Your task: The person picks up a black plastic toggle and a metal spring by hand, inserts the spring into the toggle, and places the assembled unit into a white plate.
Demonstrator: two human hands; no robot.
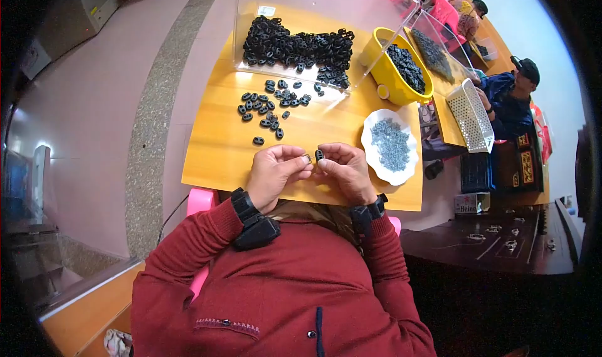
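Observation:
Above the near edge of the wooden table, my left hand pinches a tiny shiny metal piece between thumb and forefinger. Its exact shape is too small to make out. Close beside it, my right hand grips a small black two-holed cord lock upright between thumb and fingers. The two hands nearly meet. Past my left hand lies a loose scatter of similar black oval pieces. Right of my right hand stands a white scalloped plate with a heap of small silvery metal pieces, probably springs.
A clear plastic bin with a heap of black pieces lies at the table's far side. Beside it stands a yellow tub of dark parts. At the right, a person sits by a white perforated basket. A dark surface is lower right.

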